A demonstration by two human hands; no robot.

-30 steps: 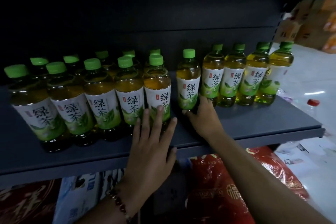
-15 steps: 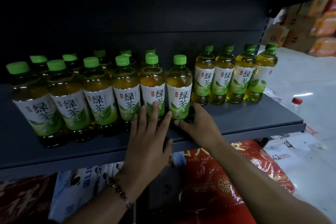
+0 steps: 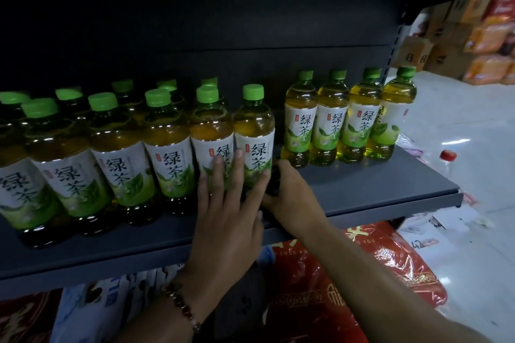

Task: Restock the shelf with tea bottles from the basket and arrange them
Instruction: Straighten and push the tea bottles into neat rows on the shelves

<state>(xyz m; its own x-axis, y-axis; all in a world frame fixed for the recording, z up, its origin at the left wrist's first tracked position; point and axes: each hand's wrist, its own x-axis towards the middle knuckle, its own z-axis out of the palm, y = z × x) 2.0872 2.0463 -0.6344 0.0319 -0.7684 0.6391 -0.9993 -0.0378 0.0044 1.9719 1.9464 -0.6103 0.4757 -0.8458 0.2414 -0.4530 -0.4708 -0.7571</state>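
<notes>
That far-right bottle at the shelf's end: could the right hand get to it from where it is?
Probably yes. The right hand rests low beside the front row, and the shelf in front of the far-right bottle is bare, so nothing blocks its way.

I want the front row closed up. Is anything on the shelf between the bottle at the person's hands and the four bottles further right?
Nothing visible: only bare shelf lies between the bottle and the four bottles. The right hand rests at its base.
</notes>
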